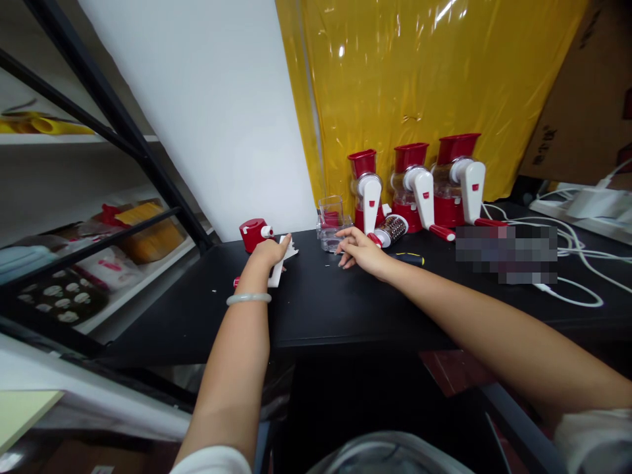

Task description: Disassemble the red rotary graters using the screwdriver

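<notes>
My left hand (269, 254) is closed around a white crank handle (275, 275), whose red grip shows beyond my wrist; part of it is hidden by the hand. Just behind that hand stands a red grater base (253, 233) with a white knob on its side. My right hand (364, 255) hovers with loosely bent, parted fingers and nothing visible in them. Close to its fingertips is a clear plastic grater housing (330, 220); whether they touch cannot be made out. A metal grater drum (394, 229) lies behind the right hand, near a dark-and-yellow screwdriver handle (409, 259).
Three assembled red-and-white rotary graters (413, 187) stand along the back of the black table (316, 309). White cables (582, 247) and a blurred-out object (506, 253) lie at right. A yellow plastic curtain (444, 72) hangs behind; a black-framed shelf (162, 171) flanks the left.
</notes>
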Motion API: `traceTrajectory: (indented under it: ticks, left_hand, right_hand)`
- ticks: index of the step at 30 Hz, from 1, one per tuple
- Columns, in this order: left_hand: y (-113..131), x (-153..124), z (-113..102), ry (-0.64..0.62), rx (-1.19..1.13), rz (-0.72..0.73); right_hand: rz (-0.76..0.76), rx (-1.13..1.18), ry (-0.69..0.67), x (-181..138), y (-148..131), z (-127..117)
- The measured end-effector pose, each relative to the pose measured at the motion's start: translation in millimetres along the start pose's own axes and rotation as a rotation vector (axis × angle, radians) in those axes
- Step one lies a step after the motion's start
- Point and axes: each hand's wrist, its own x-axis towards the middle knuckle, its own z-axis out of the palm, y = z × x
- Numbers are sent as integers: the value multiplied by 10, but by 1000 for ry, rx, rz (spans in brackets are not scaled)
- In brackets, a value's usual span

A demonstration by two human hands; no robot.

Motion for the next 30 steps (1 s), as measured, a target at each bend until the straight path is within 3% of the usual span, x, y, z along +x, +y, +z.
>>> traceTrajectory:
  ticks: [19,24,26,30]
  left_hand:
    - [-28,53,29,119,98,45]
    - [64,-157,-26,334,-11,164]
    - [128,-256,-31,354,-192,289]
    - [272,-404,27,144,-568,399]
  right_hand:
    - [-6,-11,-34,16,42,9]
    - [-34,-61,-41,46,93,-4]
    - [-90,-112,-48,46,123,-25]
    - [-438,-367,-33,3,126,-73]
